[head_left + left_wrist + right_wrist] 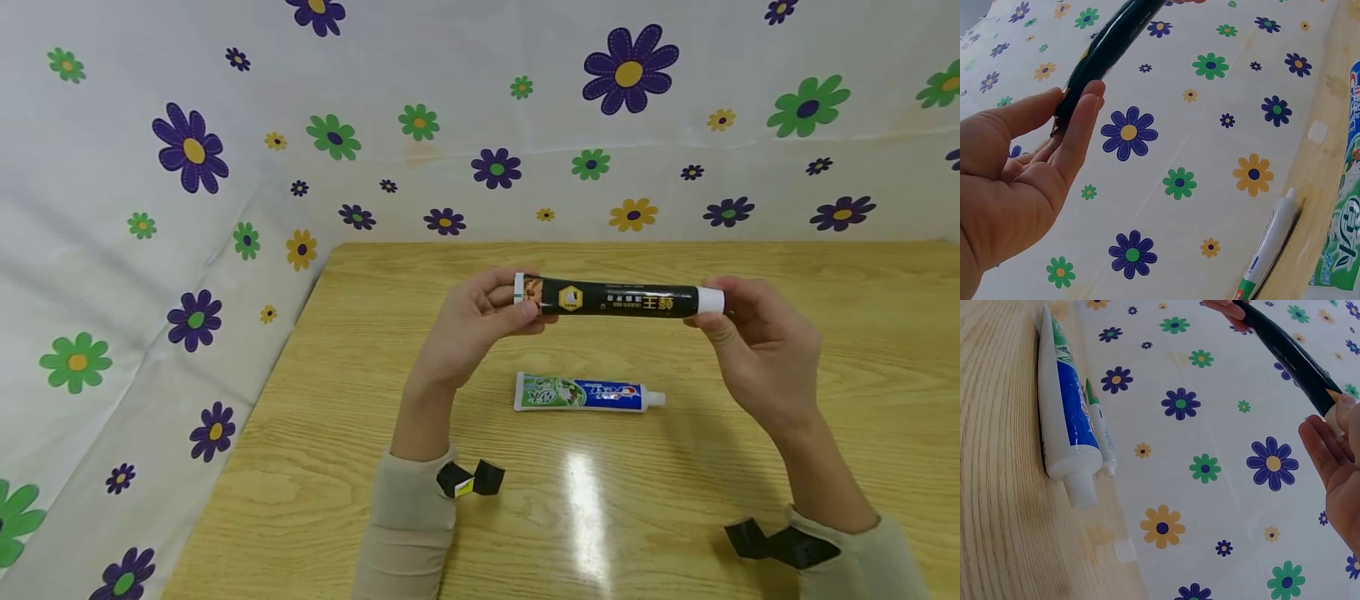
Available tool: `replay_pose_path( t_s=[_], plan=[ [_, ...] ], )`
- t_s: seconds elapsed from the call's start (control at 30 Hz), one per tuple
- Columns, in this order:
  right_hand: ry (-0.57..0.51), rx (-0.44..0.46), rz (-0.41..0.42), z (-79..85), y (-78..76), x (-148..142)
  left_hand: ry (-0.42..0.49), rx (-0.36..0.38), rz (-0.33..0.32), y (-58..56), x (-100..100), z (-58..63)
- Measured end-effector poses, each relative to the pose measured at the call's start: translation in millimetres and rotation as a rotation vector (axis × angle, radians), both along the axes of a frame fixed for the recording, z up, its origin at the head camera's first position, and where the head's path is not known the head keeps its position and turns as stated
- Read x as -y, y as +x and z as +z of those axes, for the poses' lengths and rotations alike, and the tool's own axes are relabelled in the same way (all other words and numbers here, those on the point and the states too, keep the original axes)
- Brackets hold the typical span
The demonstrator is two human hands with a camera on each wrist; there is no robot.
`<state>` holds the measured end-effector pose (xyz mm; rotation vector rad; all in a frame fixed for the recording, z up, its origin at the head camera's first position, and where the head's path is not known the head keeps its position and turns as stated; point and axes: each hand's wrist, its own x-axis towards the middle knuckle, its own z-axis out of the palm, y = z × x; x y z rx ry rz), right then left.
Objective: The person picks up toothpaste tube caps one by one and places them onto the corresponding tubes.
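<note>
Both hands hold a black toothpaste tube (618,300) level above the table, with gold lettering and a white cap (711,301). At its flat end, the left hand (467,323) pinches it between thumb and fingers. The right hand (772,354) pinches the cap end from the other side. Below it, a blue and green toothpaste tube (581,394) lies flat on the table, its white cap pointing right. In the wrist views a slim white tube (1267,240) with a green end lies beside that one; the head view does not show it.
The wood-grain table (315,500) meets a white cloth (420,50) with printed flowers at the back and left. A small pale patch (1125,550) sits near the table's back edge. Black mounts (780,543) are strapped over the sleeves at both wrists.
</note>
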<state>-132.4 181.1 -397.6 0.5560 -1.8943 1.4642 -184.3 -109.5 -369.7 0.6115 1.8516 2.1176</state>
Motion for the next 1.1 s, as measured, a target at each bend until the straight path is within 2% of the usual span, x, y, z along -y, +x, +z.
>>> replay_pose_path(
  t_s=[0.07, 0.23, 0.37, 0.53, 0.83, 0.93, 1.1],
  plan=[
    [0.014, -0.005, -0.013, 0.9, 0.3, 0.1, 0.022, 0.013, 0.019, 0.7, -1.0, 1.0],
    [0.055, -0.008, -0.014, 1.6, 0.0, -2.1, 0.054, -0.014, 0.041, 1.6, -1.5, 2.5],
    [0.153, -0.004, -0.051, 2.7, 1.1, -4.9, 0.07, -0.025, 0.045, 1.8, -0.6, 3.4],
    [0.257, -0.038, -0.082, 4.9, 2.8, -5.0, 0.118, -0.025, 0.035, 1.4, 1.7, 3.9],
    [0.338, -0.115, -0.104, 8.4, 2.3, -0.8, 0.183, -0.012, -0.004, 0.4, 6.8, 2.6],
    [0.317, -0.133, -0.091, 7.5, 1.5, -0.8, 0.185, 0.011, -0.007, 0.5, 7.0, 2.2],
    [0.143, -0.096, -0.009, 7.9, 3.7, -0.6, 0.185, 0.034, -0.005, 0.2, 6.8, 1.7]
  ],
)
